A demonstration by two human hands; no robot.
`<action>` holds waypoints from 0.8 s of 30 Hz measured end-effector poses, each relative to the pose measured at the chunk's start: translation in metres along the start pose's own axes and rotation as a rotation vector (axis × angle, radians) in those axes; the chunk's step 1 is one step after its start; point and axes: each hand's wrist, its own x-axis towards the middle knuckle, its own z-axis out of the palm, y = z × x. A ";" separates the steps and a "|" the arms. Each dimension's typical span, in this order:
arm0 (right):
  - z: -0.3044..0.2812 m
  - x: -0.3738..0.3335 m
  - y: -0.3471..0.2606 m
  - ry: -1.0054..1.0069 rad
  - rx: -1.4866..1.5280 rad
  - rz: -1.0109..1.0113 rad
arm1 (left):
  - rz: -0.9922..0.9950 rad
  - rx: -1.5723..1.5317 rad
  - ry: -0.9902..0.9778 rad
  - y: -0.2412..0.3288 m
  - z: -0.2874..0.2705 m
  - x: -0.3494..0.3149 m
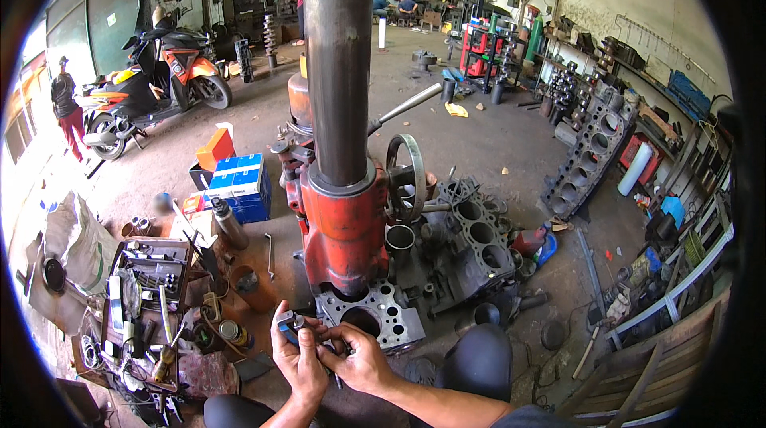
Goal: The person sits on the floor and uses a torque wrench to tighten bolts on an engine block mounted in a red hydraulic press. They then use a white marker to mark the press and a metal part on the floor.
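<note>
My left hand [303,368] is closed around a small dark metal tool [290,323], whose squared end sticks up between thumb and fingers. My right hand [365,360] comes in from the right, its bent fingers pinching the lower part of the same tool. The tool's exact kind is not clear, as the fingers cover much of it. Just beyond my hands lies a grey engine block [407,332] with a large round bore. Over the block stands a red boring machine [339,228] with a thick dark column [341,69] and a handwheel [407,177].
At left, a tool tray [183,268] holds many hand tools; a blue-and-white box [239,187] sits behind it. Another engine block [479,256] lies right of the machine, and a long one [586,158] leans farther off. A motorcycle [152,85] and a person [64,101] are at far left.
</note>
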 end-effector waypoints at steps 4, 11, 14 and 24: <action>-0.001 0.000 0.001 -0.015 -0.040 -0.023 | 0.008 0.021 0.001 0.000 -0.001 0.000; 0.000 0.002 0.004 -0.017 0.044 0.023 | -0.016 0.008 0.006 0.001 0.000 -0.002; 0.002 0.002 0.007 -0.003 0.069 0.012 | -0.010 -0.014 0.016 0.001 0.002 -0.001; 0.004 0.000 0.006 0.023 -0.006 -0.017 | -0.022 -0.017 0.006 0.002 -0.002 0.000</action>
